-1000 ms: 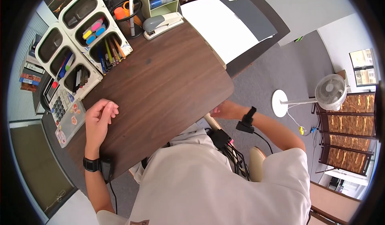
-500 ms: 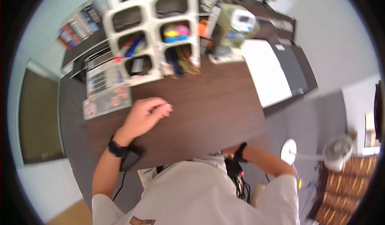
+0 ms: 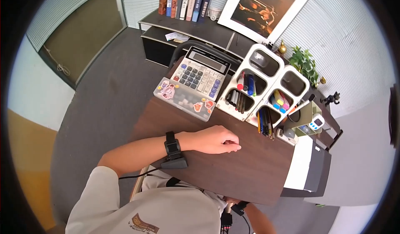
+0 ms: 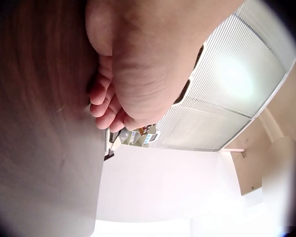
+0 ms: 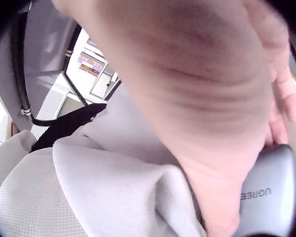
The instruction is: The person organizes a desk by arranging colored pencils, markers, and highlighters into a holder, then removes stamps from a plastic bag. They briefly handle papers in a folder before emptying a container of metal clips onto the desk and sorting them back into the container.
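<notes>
My left hand (image 3: 216, 139) rests on the dark wooden desk (image 3: 233, 167), fingers loosely curled and holding nothing. In the left wrist view its fingertips (image 4: 106, 121) hang close over the desk surface. Beyond this hand lie a clear case with stickers (image 3: 183, 100) and a large calculator (image 3: 196, 77). My right hand (image 3: 231, 200) is low at the front desk edge by my lap, partly hidden by the desk. The right wrist view has its fingers (image 5: 284, 94) loosely bent, right at a grey rounded device (image 5: 269, 195) with lettering on it.
A white organizer (image 3: 271, 77) with pens, markers and pencils stands at the back of the desk. To its right are a stapler (image 3: 287, 135), a green holder (image 3: 306, 119) and white paper (image 3: 296, 163). Behind are a shelf with books (image 3: 185, 4) and a framed picture (image 3: 266, 13).
The head view has swung left, bringing the bookshelf and picture into sight. The left hand stays on the desk and the right hand stays low by the lap.
</notes>
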A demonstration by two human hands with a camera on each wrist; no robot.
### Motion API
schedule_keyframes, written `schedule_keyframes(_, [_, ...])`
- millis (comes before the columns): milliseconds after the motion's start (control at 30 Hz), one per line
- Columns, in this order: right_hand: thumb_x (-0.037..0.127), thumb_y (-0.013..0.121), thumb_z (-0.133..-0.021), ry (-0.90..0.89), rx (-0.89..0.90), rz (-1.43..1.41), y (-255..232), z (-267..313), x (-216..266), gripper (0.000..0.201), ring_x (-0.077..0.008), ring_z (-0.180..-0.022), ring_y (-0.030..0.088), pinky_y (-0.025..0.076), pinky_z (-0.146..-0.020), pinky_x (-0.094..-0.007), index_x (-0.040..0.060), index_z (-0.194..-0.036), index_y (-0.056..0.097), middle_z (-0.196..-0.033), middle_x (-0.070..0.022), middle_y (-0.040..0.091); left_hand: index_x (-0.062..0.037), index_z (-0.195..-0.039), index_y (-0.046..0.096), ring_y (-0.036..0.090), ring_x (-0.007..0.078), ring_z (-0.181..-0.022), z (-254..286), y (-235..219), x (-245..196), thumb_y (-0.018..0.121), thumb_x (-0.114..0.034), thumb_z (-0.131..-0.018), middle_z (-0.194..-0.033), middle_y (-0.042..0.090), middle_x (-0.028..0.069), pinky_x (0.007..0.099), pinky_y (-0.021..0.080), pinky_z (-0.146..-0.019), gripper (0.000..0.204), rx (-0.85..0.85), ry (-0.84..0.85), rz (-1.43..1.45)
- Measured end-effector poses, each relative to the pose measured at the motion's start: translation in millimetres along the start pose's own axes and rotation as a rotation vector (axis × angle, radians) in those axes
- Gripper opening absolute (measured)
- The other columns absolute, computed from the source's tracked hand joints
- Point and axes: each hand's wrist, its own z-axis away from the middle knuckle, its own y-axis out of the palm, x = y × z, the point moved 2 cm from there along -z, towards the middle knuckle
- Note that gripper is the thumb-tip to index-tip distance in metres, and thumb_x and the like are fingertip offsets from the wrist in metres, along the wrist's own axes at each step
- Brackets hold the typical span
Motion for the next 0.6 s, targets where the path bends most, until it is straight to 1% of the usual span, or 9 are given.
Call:
schedule_keyframes(67, [0.044,0.058,-0.093,0.017,0.022,0.006,-3,10,-5,0.044,-0.0367,-0.118,0.060,0.044,-0.100,-0.0532,0.0128,-0.123,0.064,-0.122,-0.0155,0.065,-0.0005,-0.099,0.074,0.066,0.0192,-0.066,0,1,2,0.065,-0.027,-0.105,-0.082,0.075,0.0086,0.0336,0.051,-0.062,0.029,-0.008,0.013,0.000])
schedule_keyframes(133, [0.044,0.057,-0.093,0.033,0.043,0.015,-10,19,-10,0.043,-0.0364,-0.117,0.060,0.044,-0.098,-0.0533,0.0127,-0.122,0.064,-0.120,-0.0151,0.065,-0.0006,-0.098,0.074,0.063,0.0209,-0.063,-1,2,3,0.064,-0.028,-0.105,-0.081,0.075,0.0092,0.0349,0.049,-0.060,0.029,0.022,0.004,-0.019])
schedule_keyframes(167, [0.044,0.057,-0.093,0.044,0.064,0.025,-17,25,-11,0.043,-0.0362,-0.116,0.060,0.044,-0.098,-0.0533,0.0126,-0.121,0.064,-0.119,-0.0149,0.065,-0.0006,-0.098,0.074,0.063,0.0209,-0.063,1,1,2,0.064,-0.028,-0.105,-0.081,0.075,0.0092,0.0349,0.049,-0.060,0.029,-0.007,0.006,-0.014])
schedule_keyframes(300, [0.045,0.056,-0.094,0.069,0.087,0.022,-19,36,-14,0.041,-0.0356,-0.114,0.061,0.045,-0.095,-0.0535,0.0124,-0.117,0.064,-0.115,-0.0142,0.065,-0.0006,-0.098,0.074,0.061,0.0216,-0.061,0,1,2,0.064,-0.027,-0.105,-0.078,0.073,0.0102,0.0362,0.047,-0.059,0.029,0.002,0.018,0.005])
schedule_keyframes(467, [0.045,0.054,-0.095,0.095,0.093,0.009,-17,48,-23,0.039,-0.0347,-0.110,0.062,0.045,-0.091,-0.0538,0.0122,-0.113,0.064,-0.110,-0.0133,0.065,-0.0001,-0.097,0.073,0.060,0.0221,-0.060,1,1,1,0.064,-0.028,-0.105,-0.076,0.071,0.0110,0.0369,0.047,-0.059,0.030,0.000,0.023,0.010])
schedule_keyframes(600, [0.046,0.053,-0.095,0.116,0.086,-0.015,-6,59,-34,0.038,-0.0341,-0.108,0.062,0.046,-0.088,-0.0540,0.0119,-0.110,0.064,-0.105,-0.0126,0.065,-0.0004,-0.098,0.074,0.061,0.0222,-0.061,2,2,1,0.063,-0.029,-0.106,-0.076,0.071,0.0108,0.0371,0.047,-0.060,0.031,-0.005,0.022,0.018])
